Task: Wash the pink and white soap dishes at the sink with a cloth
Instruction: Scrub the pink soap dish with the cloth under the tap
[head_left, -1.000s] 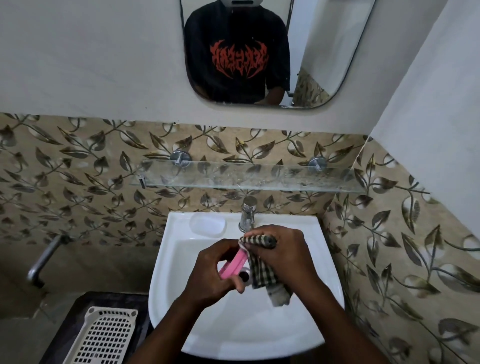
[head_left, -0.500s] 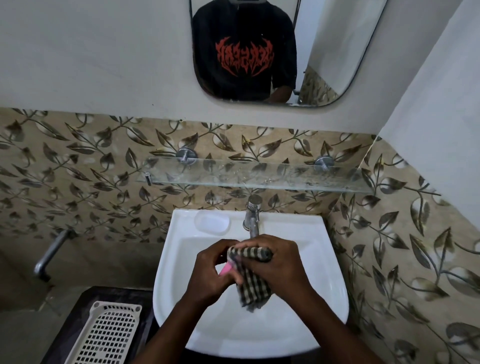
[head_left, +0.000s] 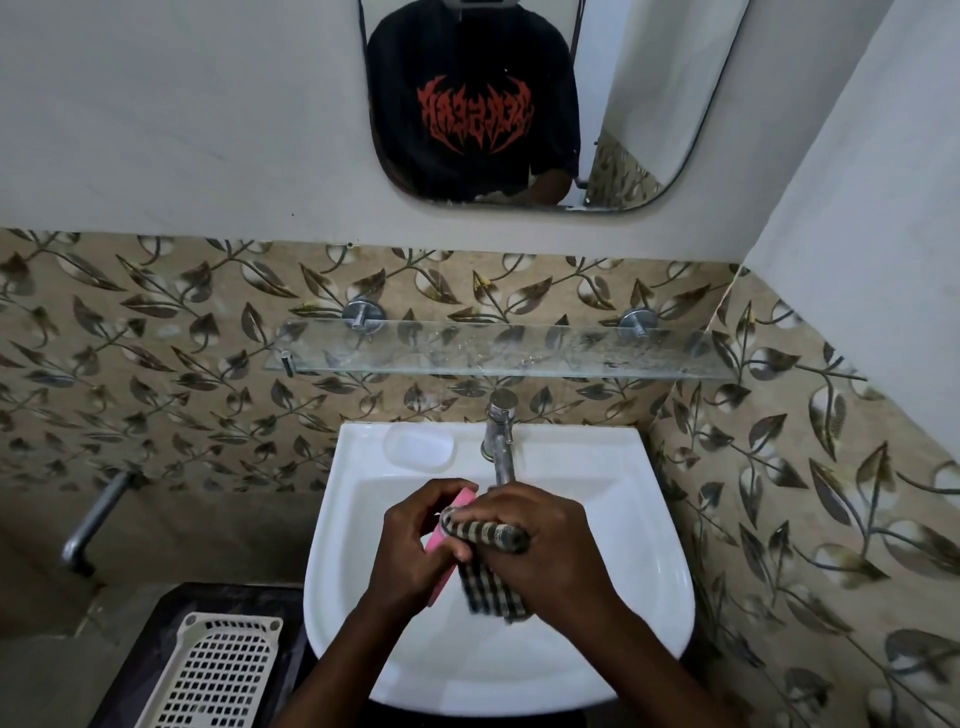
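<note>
Fingers (head_left: 415, 512) grip pink dish (head_left: 434, 543) and cloth (head_left: 491, 587), well inside sink rim (head_left: 623, 441).

i'm standing in a small bathroom, a household one by the look of it. a white sink (head_left: 597, 441) is fixed to the wall in front of me, with a steel tap (head_left: 500, 441) at its back edge, a glass shelf (head_left: 519, 349) above that, and a rounded mirror (head_left: 654, 104) higher up (my black t-shirt shows in it). leaf-patterned tiles (head_left: 156, 353) cover the lower walls, and a second tap (head_left: 96, 519) juts out low on the left.
</note>
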